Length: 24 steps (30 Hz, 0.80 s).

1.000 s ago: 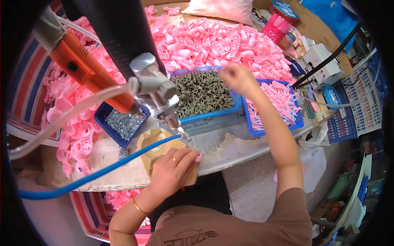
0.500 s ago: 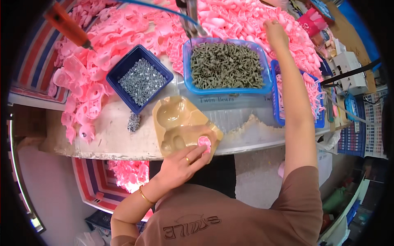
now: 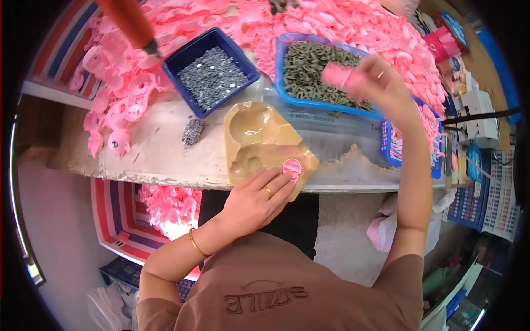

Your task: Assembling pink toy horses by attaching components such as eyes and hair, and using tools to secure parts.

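My left hand (image 3: pixel 256 196) lies on the near edge of a tan moulded fixture (image 3: pixel 281 140) with rounded hollows. Its fingers are stretched out, and the fingertips touch a small oval pink plastic piece (image 3: pixel 291 166) set in the fixture's right part; my thumb is hidden. Smeared by motion, my right hand (image 3: pixel 383 91) pinches another pink plastic piece (image 3: pixel 338 75) above the right part of a blue tray (image 3: pixel 342 105). Small grey-green parts (image 3: pixel 303 71) fill that tray.
A dark blue bin (image 3: pixel 196 105) holds small silvery parts, with a bristly grey clump (image 3: pixel 192 131) beside it. Pink plastic parts (image 3: pixel 408 66) heap along the back. At upper left hangs an orange tool (image 3: pixel 130 25). A blue basket (image 3: pixel 394 144) of thin pink pieces stands at right.
My right hand has come back from the pink heap toward the blue tray, now with a pink piece in it. The left hand stays at the fixture. The whole view has shifted a little.
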Motion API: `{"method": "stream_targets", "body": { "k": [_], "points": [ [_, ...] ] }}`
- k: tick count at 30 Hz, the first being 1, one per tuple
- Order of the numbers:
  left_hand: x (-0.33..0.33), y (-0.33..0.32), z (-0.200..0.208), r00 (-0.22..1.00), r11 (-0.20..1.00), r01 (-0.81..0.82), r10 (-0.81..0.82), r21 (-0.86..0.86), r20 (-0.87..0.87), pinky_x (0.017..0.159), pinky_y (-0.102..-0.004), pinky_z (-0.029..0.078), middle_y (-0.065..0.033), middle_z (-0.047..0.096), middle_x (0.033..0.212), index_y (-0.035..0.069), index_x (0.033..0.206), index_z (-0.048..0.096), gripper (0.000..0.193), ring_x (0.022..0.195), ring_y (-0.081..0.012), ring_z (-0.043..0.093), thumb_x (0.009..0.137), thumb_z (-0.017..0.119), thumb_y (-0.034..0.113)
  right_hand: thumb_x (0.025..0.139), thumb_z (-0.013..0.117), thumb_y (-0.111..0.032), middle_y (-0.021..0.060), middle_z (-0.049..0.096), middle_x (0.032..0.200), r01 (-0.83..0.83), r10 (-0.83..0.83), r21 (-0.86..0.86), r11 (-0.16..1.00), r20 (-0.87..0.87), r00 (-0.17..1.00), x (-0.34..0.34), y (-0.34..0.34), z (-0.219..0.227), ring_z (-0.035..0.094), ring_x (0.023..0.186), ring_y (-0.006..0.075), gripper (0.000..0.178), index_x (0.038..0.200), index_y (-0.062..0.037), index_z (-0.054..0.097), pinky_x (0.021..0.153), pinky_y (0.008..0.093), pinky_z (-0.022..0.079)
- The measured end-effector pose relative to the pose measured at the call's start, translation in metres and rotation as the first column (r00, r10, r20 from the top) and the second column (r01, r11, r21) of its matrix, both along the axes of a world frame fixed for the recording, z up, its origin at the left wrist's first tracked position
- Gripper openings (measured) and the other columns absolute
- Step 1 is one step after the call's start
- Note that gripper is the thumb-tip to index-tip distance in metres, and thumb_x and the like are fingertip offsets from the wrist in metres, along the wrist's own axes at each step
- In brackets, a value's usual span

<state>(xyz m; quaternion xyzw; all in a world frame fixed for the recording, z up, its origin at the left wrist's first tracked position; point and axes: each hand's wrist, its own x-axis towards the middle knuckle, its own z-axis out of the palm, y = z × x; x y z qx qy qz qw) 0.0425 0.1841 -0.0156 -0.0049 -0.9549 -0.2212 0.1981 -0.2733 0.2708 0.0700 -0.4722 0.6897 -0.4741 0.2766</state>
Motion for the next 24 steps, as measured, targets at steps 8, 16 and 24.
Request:
{"method": "stream_targets", "body": {
  "k": [8, 16, 24],
  "points": [
    [0.051, -0.013, 0.001, 0.979, 0.999, 0.042, -0.046, -0.027, -0.198, 0.081, -0.0353, 0.057, -0.0058, 0.068, 0.113, 0.008, 0.109, 0.068, 0.035, 0.101, -0.0241, 0.067, 0.075, 0.076, 0.008, 0.086, 0.069, -0.014, 0.0107, 0.067, 0.089, -0.427, 0.435, 0.092, 0.900, -0.264, 0.861, 0.136, -0.031, -0.046, 0.066, 0.081, 0.0262, 0.020, 0.105, -0.0052, 0.066, 0.073, 0.0349, 0.052],
    [0.109, -0.128, -0.005, 0.712, 0.717, -0.696, 0.682, -0.036, -0.169, 0.098, -0.0450, 0.046, -0.0155, 0.064, 0.120, 0.003, 0.116, 0.062, 0.038, 0.114, -0.0356, 0.058, 0.080, 0.073, 0.007, 0.084, 0.071, -0.016, 0.0090, 0.067, 0.098, -0.352, 0.422, 0.236, 0.906, -0.430, 0.798, 0.153, -0.031, -0.038, 0.067, 0.080, 0.0259, 0.024, 0.108, -0.0095, 0.069, 0.071, 0.0356, 0.053],
    [0.150, -0.214, -0.028, 0.477, 0.478, -0.878, 0.878, 0.032, -0.042, 0.102, -0.0480, 0.042, -0.0113, 0.048, 0.139, 0.019, 0.133, 0.054, 0.062, 0.125, -0.0397, 0.043, 0.076, 0.078, 0.021, 0.090, 0.067, -0.020, 0.0078, 0.065, 0.083, -0.335, 0.410, 0.251, 0.908, -0.368, 0.835, 0.157, -0.031, -0.038, 0.064, 0.073, 0.0283, 0.013, 0.099, -0.0117, 0.069, 0.065, 0.0361, 0.050]
  ]
}}
